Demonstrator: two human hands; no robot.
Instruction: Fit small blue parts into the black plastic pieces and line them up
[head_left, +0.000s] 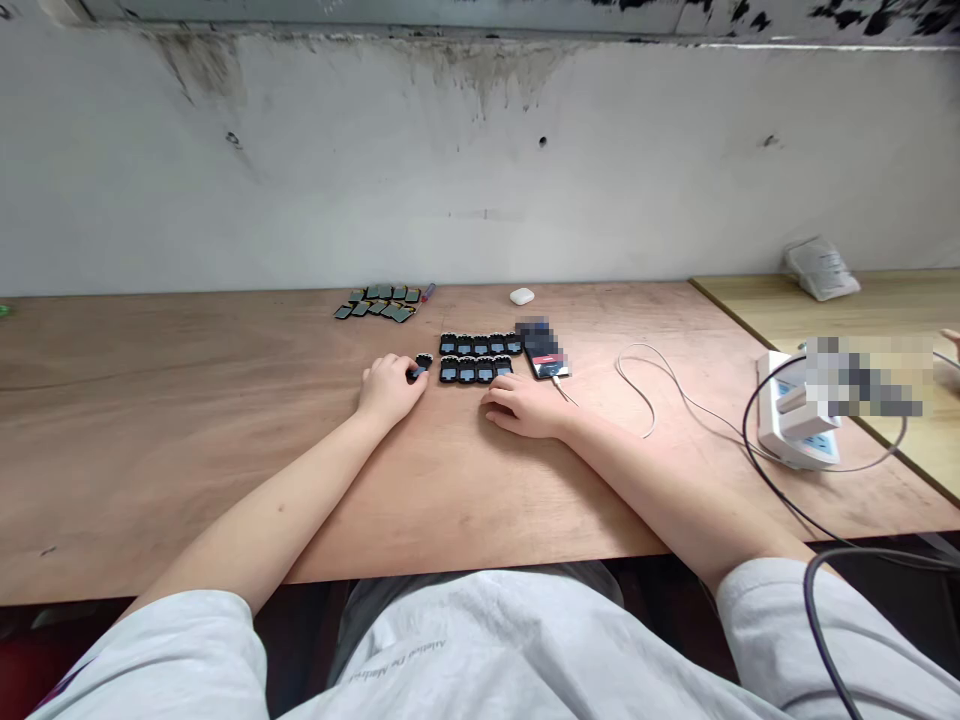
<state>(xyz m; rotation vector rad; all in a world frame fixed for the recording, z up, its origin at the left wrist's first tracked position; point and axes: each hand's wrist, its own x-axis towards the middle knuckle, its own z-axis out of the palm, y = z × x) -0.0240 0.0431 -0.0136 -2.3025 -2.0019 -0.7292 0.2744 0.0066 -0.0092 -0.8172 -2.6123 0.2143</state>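
My left hand (392, 388) is closed on a small black housing (423, 361) with a bluish-grey patch, pinched by its left side at the table. Just right of it, similar black housings (467, 370) lie in two close rows, their bluish-grey patches facing up. My right hand (525, 405) rests on the wood below the right end of the front row. Its fingers are loosely curved, with a gap between thumb and forefinger, and I see nothing in them. The fingertips are close to the last housing (502, 366) of that row; whether they touch it I cannot tell.
Small greenish-grey screen-like parts (379, 302) lie at the back, beside a thin purple tool (428, 292). A plugged-in phone (547, 355) and white earbud case (522, 296) are nearby. A power strip (799, 415) with cables and a plastic-wrapped packet (820, 268) stand right.
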